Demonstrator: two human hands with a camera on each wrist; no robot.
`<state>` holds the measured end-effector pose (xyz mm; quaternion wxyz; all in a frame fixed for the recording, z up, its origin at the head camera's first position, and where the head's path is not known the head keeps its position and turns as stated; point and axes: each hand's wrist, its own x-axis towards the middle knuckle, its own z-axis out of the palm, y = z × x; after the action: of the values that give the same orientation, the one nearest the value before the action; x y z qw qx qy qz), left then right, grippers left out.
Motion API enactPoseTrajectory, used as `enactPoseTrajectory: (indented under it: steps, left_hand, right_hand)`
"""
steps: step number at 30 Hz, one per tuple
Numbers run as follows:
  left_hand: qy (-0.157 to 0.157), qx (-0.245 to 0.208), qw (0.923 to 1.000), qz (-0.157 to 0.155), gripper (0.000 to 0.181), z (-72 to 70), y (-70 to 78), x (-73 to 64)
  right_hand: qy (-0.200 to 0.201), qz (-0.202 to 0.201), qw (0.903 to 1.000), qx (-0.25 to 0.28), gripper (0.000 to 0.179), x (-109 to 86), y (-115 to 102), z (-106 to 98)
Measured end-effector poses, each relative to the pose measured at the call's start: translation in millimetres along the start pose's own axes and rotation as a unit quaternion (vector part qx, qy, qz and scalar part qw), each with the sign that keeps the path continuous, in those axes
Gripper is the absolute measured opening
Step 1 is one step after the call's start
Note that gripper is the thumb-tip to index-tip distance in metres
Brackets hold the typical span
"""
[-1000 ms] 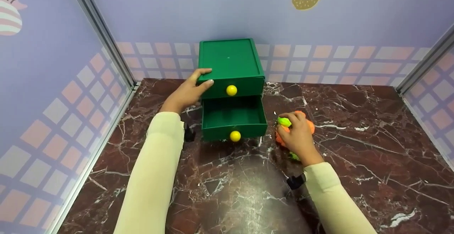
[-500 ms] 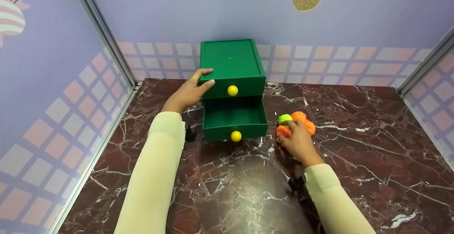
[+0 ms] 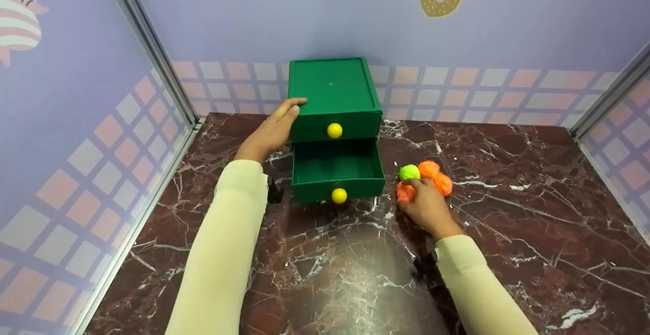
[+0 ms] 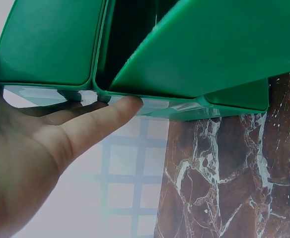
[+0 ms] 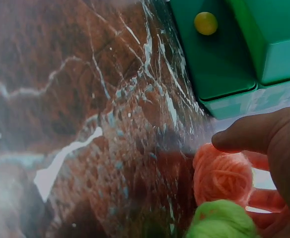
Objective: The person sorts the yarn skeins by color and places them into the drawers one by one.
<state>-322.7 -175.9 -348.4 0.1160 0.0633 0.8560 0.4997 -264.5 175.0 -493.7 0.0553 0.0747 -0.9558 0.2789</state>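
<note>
My left hand rests against the upper left front corner of a green drawer cabinet, fingertips on its top edge. In the left wrist view its thumb lies straight along the cabinet's side. Below the closed top drawer, a drawer with a yellow knob is pulled out; its visible inside is bare. To the right, my right hand holds an orange yarn ball between thumb and fingers. Touching this cluster are a green yarn ball and more orange yarn balls.
The cabinet stands on a dark red marbled table close to the lilac back wall. Another green yarn ball shows near the hand in the right wrist view. Side panels bound the table.
My right hand has drawn back from the green yarn ball, uncovering it, and come down onto the near orange one. My left thumb has shifted from the drawer's front to the cabinet's side.
</note>
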Motion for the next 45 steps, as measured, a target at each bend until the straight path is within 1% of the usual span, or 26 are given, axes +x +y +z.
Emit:
enactPoseTrajectory:
  steps: [6,10,13,16,18,20,24,26,31,38,45]
  left_hand:
    - [0.011,0.007,0.9999,-0.002,0.052,-1.1,-1.0,2.0]
    - [0.004,-0.025,0.9996,-0.015,0.051,-1.8,-1.3,2.6]
    - [-0.004,-0.052,0.9983,-0.025,0.050,-2.1,-0.8,2.5]
    - [-0.006,-0.067,0.9974,-0.027,0.050,-2.3,0.7,1.6]
    - [-0.007,-0.070,0.9971,-0.029,0.050,-2.0,3.8,-0.7]
    - [-0.012,-0.077,0.9964,-0.033,0.051,-2.3,10.7,-5.8]
    - [-0.014,-0.079,0.9959,-0.043,0.052,-3.2,23.1,-16.3]
    - [-0.015,-0.075,0.9961,-0.044,0.052,-3.2,24.7,-18.6]
    - [-0.015,-0.075,0.9961,-0.044,0.052,-2.5,23.6,-19.2]
    - [-0.017,-0.074,0.9964,-0.038,0.052,-2.8,20.3,-16.4]
    - [-0.016,-0.068,0.9969,-0.037,0.052,-2.5,21.2,-17.0]
  right_hand:
    - [-0.009,-0.003,0.9998,-0.015,0.046,2.2,2.3,0.9]
    - [-0.011,-0.012,0.9995,-0.027,0.045,2.7,3.4,1.1]
    - [-0.003,-0.018,0.9994,-0.029,0.043,2.7,3.4,0.7]
    - [0.009,-0.024,0.9993,-0.027,0.041,2.4,2.9,-1.4]
    - [0.012,-0.027,0.9993,-0.021,0.040,2.3,2.3,-4.4]
    - [0.018,-0.029,0.9993,-0.016,0.040,2.7,0.3,-9.0]
    - [0.037,-0.032,0.9988,-0.005,0.039,4.9,-5.6,-19.4]
    - [0.055,-0.040,0.9977,-0.001,0.038,5.9,-8.6,-23.7]
    - [0.085,-0.053,0.9950,0.010,0.036,6.8,-16.3,-31.2]
    - [0.106,-0.062,0.9917,0.037,0.035,7.4,-32.1,-42.3]
    - [0.144,-0.099,0.9835,0.047,0.035,6.5,-48.8,-51.1]
